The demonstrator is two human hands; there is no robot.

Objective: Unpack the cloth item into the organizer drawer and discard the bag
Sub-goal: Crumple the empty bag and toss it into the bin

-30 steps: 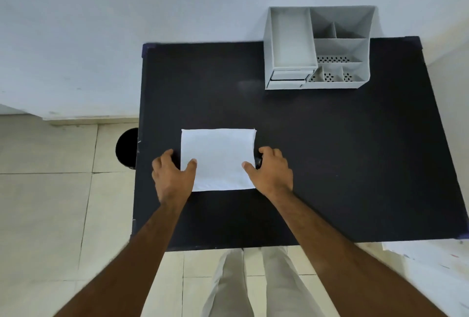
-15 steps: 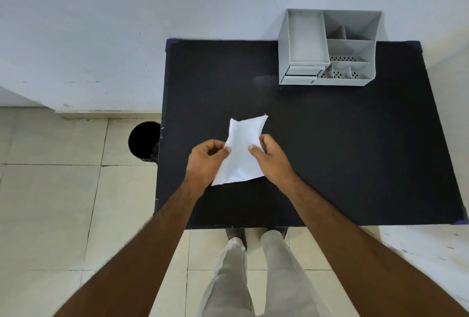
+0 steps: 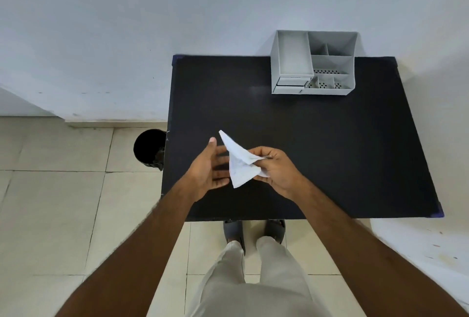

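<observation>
A white bag (image 3: 239,161) hangs above the black table (image 3: 330,151), turned edge-on and creased. My right hand (image 3: 275,168) pinches its right side between thumb and fingers. My left hand (image 3: 209,168) is just left of the bag, fingers spread, palm toward it, holding nothing. Whatever cloth is inside the bag is hidden. The grey organizer (image 3: 313,62) stands at the table's far edge against the wall, its small drawer (image 3: 291,81) at the front left looking closed.
A black bin (image 3: 149,147) stands on the tiled floor by the table's left edge. My legs and dark shoes (image 3: 253,231) are at the table's near edge. A white wall rises behind the table.
The bag went from lying flat on the table to lifted in both hands. Now my left hand has let go and opened, and my right hand alone holds the bag, turned edge-on.
</observation>
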